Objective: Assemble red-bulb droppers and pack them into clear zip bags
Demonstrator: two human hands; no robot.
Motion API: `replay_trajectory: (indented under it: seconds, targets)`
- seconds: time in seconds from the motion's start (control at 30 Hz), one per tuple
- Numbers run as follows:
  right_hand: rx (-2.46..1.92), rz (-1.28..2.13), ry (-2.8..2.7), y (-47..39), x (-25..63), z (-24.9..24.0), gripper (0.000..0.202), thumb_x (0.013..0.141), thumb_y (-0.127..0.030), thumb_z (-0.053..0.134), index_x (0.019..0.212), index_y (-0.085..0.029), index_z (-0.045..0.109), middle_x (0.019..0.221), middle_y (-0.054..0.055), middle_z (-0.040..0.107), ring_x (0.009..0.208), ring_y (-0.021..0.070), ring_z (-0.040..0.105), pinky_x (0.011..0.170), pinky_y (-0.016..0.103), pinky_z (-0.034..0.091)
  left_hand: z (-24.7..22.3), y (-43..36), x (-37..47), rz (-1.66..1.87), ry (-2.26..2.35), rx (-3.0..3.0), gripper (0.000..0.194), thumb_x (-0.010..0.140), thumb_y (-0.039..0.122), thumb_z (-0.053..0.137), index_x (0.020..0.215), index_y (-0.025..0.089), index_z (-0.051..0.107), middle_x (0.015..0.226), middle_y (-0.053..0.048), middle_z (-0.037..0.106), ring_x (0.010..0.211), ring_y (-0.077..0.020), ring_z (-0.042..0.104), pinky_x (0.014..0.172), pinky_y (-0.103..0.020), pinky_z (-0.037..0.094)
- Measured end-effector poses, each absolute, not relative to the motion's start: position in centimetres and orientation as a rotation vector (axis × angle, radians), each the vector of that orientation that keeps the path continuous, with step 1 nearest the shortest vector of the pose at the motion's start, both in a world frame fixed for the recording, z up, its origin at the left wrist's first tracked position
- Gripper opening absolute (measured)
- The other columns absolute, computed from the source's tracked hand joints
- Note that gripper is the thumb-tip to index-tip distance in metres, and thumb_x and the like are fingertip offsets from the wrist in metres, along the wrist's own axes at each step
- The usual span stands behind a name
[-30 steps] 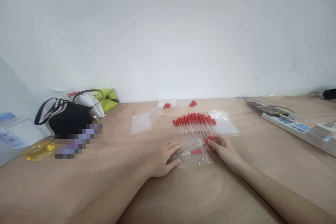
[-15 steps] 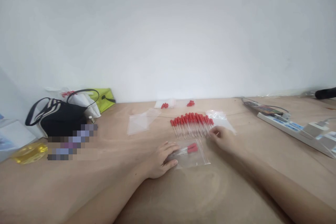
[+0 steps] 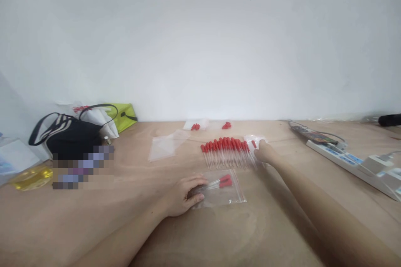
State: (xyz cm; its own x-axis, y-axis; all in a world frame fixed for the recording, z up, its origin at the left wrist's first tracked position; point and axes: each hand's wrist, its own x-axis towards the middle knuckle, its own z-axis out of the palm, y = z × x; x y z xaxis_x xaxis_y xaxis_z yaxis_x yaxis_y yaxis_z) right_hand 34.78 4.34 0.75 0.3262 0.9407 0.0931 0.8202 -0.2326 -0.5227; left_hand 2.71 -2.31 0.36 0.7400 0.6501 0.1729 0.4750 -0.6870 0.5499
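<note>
My left hand [image 3: 185,195] is closed on the left end of a clear zip bag [image 3: 221,199], its thumb and fingers pressing the bag against the table. Inside lie a few droppers [image 3: 225,181] with red bulbs and clear stems; the hand covers their stem ends. Just beyond the bag, several more droppers [image 3: 224,145] lie side by side in a fanned row, red bulbs away from me. At the right end of this row my right hand [image 3: 265,152] is pinched on a single dropper [image 3: 254,144], whose red bulb shows past the fingers while its stem is mostly hidden.
Flat clear bags [image 3: 166,146] lie left of the row, another bag [image 3: 250,138] behind my right hand. Small red bulbs [image 3: 195,127] sit near the wall. A black bag [image 3: 73,137] stands left; a power strip [image 3: 351,162] with cables and a phone [image 3: 313,133] are right.
My right hand has moved away from me and slightly right, with the end dropper now apart from the row. My left hand and the zip bag have shifted slightly left and toward me.
</note>
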Motion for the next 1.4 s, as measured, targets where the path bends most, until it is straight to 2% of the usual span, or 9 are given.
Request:
replay_trajectory:
  seconds: [0.17,0.23,0.37,0.6,0.87,1.13,1.2,1.27,1.4]
  targets:
    - [-1.641,0.707,-1.282,0.3,34.0,0.6,0.063,0.068,-0.020,0.041,0.125,-0.011,0.017,0.052,-0.006,0.049,0.047,0.0138,0.051,0.048,0.024,0.039,0.0,-2.2,2.4,0.443,0.920,2.455,0.036,0.081,0.032,0.048,0.116,0.024,0.048,0.121,-0.004,0.051,0.115,-0.0201,0.042,0.100,-0.037,0.030]
    - [-1.457,0.859,-1.132,-1.5,32.6,-0.2,0.068,0.065,-0.021,0.044,0.125,-0.013,0.014,0.047,-0.009,0.045,0.042,0.0124,0.047,0.045,0.024,0.039,0.0,-2.2,2.4,0.409,0.952,2.450,0.037,0.081,0.033,0.048,0.118,0.024,0.047,0.123,-0.004,0.050,0.116,-0.0209,0.041,0.099,-0.039,0.029]
    - [-1.317,0.972,-0.935,-3.7,29.9,-1.6,0.056,0.061,-0.027,0.054,0.111,-0.019,0.028,0.052,-0.009,0.047,0.045,0.0114,0.050,0.045,0.024,0.041,0.2,-2.2,2.5,0.381,0.986,2.449,0.039,0.081,0.034,0.047,0.119,0.024,0.046,0.125,-0.004,0.048,0.117,-0.0215,0.039,0.099,-0.039,0.030]
    - [-1.173,1.152,-0.852,-4.8,29.0,-2.2,0.049,0.054,-0.040,0.067,0.088,-0.022,0.037,0.067,-0.005,0.054,0.055,0.0113,0.057,0.061,0.029,0.049,0.8,-2.5,2.7,0.325,1.045,2.421,0.041,0.081,0.035,0.048,0.120,0.023,0.045,0.126,-0.006,0.046,0.119,-0.0229,0.037,0.098,-0.040,0.031]
    - [-1.289,1.097,-0.950,-5.2,29.9,-1.6,0.037,0.050,-0.039,0.071,0.072,-0.019,0.048,0.062,-0.005,0.051,0.054,0.0086,0.051,0.054,0.023,0.045,0.7,-2.4,2.7,0.326,1.026,2.433,0.042,0.081,0.036,0.047,0.122,0.024,0.043,0.128,-0.005,0.045,0.118,-0.0238,0.037,0.098,-0.041,0.031]
    - [-1.153,1.430,-0.894,-5.4,29.9,-1.7,0.031,0.051,-0.033,0.074,0.071,-0.017,0.056,0.069,0.000,0.060,0.067,0.0120,0.060,0.073,0.027,0.048,0.9,-2.5,2.8,0.300,1.028,2.440,0.043,0.082,0.036,0.047,0.123,0.023,0.042,0.128,-0.005,0.044,0.119,-0.0244,0.036,0.099,-0.042,0.030]
    - [-1.174,1.448,-0.974,-5.5,29.7,-1.8,0.031,0.052,-0.031,0.073,0.074,-0.017,0.059,0.069,0.000,0.061,0.064,0.0106,0.060,0.069,0.025,0.048,0.8,-2.5,2.8,0.304,1.020,2.441,0.043,0.082,0.036,0.046,0.123,0.023,0.041,0.128,-0.005,0.044,0.120,-0.0243,0.036,0.098,-0.041,0.030]
    - [-1.194,1.398,-1.098,-5.5,29.5,-1.9,0.031,0.052,-0.031,0.072,0.077,-0.017,0.059,0.066,-0.001,0.061,0.057,0.0090,0.057,0.058,0.022,0.048,0.7,-2.4,2.8,0.325,1.007,2.443,0.044,0.082,0.037,0.047,0.123,0.023,0.042,0.127,-0.005,0.044,0.120,-0.0242,0.036,0.098,-0.041,0.030]
    - [-1.290,1.238,-1.336,-5.2,28.8,-2.3,0.024,0.056,-0.035,0.069,0.069,-0.017,0.059,0.052,-0.004,0.056,0.042,0.0077,0.049,0.040,0.019,0.038,0.6,-2.3,2.8,0.344,0.996,2.448,0.043,0.081,0.037,0.048,0.122,0.023,0.043,0.126,-0.006,0.046,0.119,-0.0242,0.036,0.098,-0.040,0.030]
